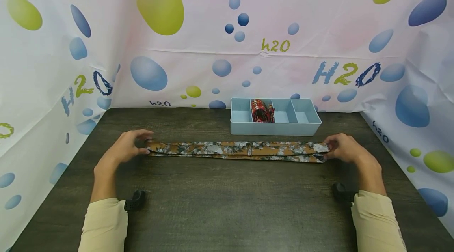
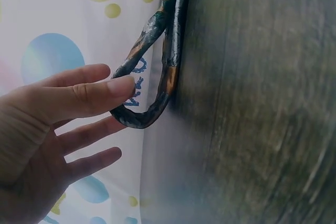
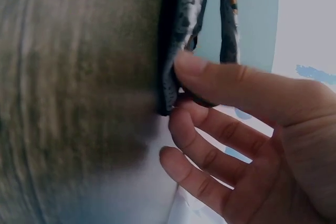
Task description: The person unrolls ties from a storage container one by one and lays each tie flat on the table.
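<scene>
A long brown necktie [image 1: 220, 148] with a grey-white and dark floral print stretches sideways over the table, folded into layered lengths. At its left end, my left hand [image 1: 125, 146] pinches the looped fold; the left wrist view shows the thumb against this loop of the necktie [image 2: 169, 80], with the other fingers spread. My right hand [image 1: 345, 149] grips the right end between thumb and fingers. In the right wrist view, one layer of the necktie [image 3: 189, 9] lies under the thumb of the right hand [image 3: 247, 129], and another strip hangs apart behind it.
Behind the necktie stands a light blue divided tray [image 1: 274, 129]. A rolled red plaid fabric piece [image 1: 260, 111], looking like another necktie, sits in one of its compartments. The dark wooden table [image 1: 230, 200] is bordered by a printed backdrop [image 1: 198, 58] at the back and sides.
</scene>
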A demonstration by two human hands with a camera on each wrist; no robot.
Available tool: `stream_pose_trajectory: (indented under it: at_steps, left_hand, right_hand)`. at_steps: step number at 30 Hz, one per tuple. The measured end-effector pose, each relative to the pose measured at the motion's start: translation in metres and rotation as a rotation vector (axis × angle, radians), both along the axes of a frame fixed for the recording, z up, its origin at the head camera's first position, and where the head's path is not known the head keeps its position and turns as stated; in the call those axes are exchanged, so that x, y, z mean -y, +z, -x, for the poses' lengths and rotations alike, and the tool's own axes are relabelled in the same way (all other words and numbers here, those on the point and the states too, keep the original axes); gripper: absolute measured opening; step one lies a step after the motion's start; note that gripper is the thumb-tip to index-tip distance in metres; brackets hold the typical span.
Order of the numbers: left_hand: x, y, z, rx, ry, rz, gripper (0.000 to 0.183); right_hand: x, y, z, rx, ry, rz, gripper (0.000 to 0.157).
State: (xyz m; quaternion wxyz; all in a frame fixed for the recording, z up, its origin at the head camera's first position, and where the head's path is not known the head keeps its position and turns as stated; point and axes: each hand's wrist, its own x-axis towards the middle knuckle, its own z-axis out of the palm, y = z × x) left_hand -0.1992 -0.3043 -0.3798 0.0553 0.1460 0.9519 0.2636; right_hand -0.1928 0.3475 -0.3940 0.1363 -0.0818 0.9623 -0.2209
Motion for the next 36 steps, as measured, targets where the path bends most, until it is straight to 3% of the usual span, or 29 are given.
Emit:
stream_pose_trajectory:
  at_steps: [4,8,19,23,29,36]
  left_hand:
    - [-0.002,0.001,0.0,0.01,0.001,-0.008,0.058]
    - [-0.004,0.002,0.001,0.016,-0.002,-0.017,0.058]
    - [-0.005,0.001,0.003,-0.004,-0.008,-0.009,0.05]
    - [-0.006,0.001,0.003,-0.011,-0.01,-0.013,0.048]
    - [-0.007,-0.002,0.001,-0.023,-0.001,-0.019,0.046]
    - [-0.007,-0.003,0.001,-0.035,0.005,-0.018,0.045]
  right_hand:
    - [0.001,0.005,-0.002,0.017,0.007,0.012,0.062]
    - [0.005,0.011,-0.003,-0.027,-0.029,0.023,0.073]
    - [0.023,0.01,0.001,-0.378,-0.187,0.079,0.067]
    - [0.031,0.005,0.008,-0.455,-0.229,0.106,0.069]
    - [0.041,-0.003,0.021,-0.404,-0.279,0.122,0.08]
    - [0.043,-0.007,0.03,-0.366,-0.229,0.142,0.085]
